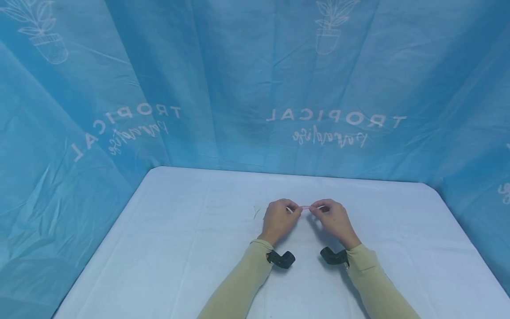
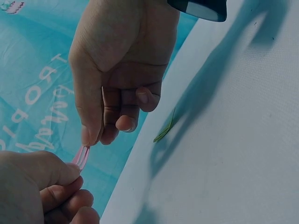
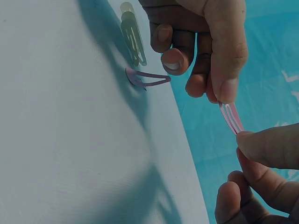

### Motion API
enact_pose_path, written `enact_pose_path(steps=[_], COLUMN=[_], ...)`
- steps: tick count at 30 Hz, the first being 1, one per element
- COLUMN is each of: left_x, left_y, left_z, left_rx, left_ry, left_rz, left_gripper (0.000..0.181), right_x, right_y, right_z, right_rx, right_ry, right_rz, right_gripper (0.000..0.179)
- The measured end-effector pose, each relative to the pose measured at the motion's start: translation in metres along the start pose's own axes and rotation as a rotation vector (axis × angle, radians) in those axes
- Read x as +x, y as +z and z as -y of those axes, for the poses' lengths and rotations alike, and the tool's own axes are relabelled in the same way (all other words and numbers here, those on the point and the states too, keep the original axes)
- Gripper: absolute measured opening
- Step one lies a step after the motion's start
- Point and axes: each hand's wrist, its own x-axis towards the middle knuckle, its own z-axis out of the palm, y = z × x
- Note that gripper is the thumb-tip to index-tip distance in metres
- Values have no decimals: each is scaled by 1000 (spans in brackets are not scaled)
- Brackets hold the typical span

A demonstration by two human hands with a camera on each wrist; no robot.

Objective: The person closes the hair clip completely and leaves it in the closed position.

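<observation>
In the head view, both hands meet over the right half of the white table. The left hand (image 1: pixel 279 219) pinches one end of a pink snap hair clip (image 2: pixel 82 158) between thumb and finger. At its other end the right hand (image 1: pixel 334 221) has the same pinch, and the clip's slits show between the fingertips. The clip is raised above the tabletop. On the table by the left hand lie a pale green hair clip (image 3: pixel 132 37) and a second pink hair clip (image 3: pixel 147 80). A thin green piece (image 2: pixel 164 132) lies below the right hand.
A white cloth covers the table (image 1: pixel 159 248), whose rounded back corners meet a blue printed curtain (image 1: pixel 239 88) on the back and sides. Black wrist cameras (image 1: pixel 281 259) sit on the inner side of both forearms. Dark shadows of the hands fall on the cloth.
</observation>
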Motion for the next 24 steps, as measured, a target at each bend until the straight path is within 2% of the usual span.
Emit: enact_pose_path(steps=[10,17,24], left_x=[0,-1,0], left_y=[2,1,1], left_z=[0,-3,-3], left_rx=[-1,-6,-1], left_ry=[20,43,50], left_rz=[19,43,68], left_gripper=[15,17,18], right_x=[1,2,1], right_y=[-5,-4,-3], right_z=[1,0,0], right_rx=[41,106,110], right_ry=[26,15,6], right_rz=[-2,-37,-56], right_gripper=[32,28,27])
